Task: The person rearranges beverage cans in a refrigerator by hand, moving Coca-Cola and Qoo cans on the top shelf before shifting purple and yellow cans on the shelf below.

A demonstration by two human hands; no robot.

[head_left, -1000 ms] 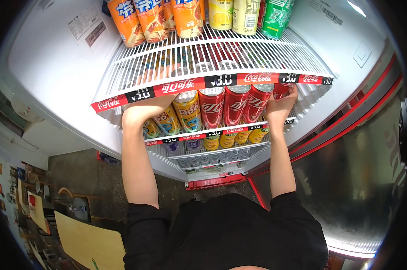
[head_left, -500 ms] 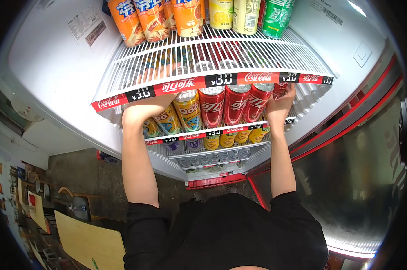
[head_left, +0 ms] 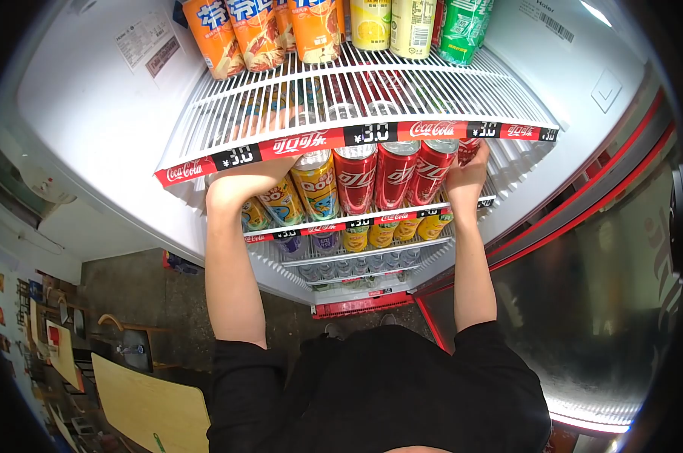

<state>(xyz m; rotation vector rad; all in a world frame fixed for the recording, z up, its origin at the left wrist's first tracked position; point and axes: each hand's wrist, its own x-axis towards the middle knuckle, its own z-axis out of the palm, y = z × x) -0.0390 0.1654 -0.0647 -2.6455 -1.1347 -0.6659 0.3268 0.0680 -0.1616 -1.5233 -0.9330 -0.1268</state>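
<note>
My right hand (head_left: 466, 177) is closed around a red cola can (head_left: 470, 149) at the right end of the second shelf. Beside it stand several red Coca-Cola cans (head_left: 396, 177) in a row. My left hand (head_left: 270, 124) reaches under the upper wire shelf, above the yellow Qoo cans (head_left: 316, 187). Through the wires its fingers look stretched out, partly hidden by the bars and the red price strip (head_left: 296, 143). Whether they touch a can there is not clear.
Orange cans (head_left: 255, 38), yellow lemon cans (head_left: 371, 23) and a green can (head_left: 466, 30) stand on the upper wire shelf (head_left: 356, 79). Lower shelves hold yellow cans (head_left: 383, 234) and clear bottles (head_left: 360, 264). The cooler door (head_left: 575, 302) hangs open at right. A wooden table (head_left: 149, 400) is behind left.
My right hand and the red can in it have shifted and turned slightly. My left arm looks almost unmoved.
</note>
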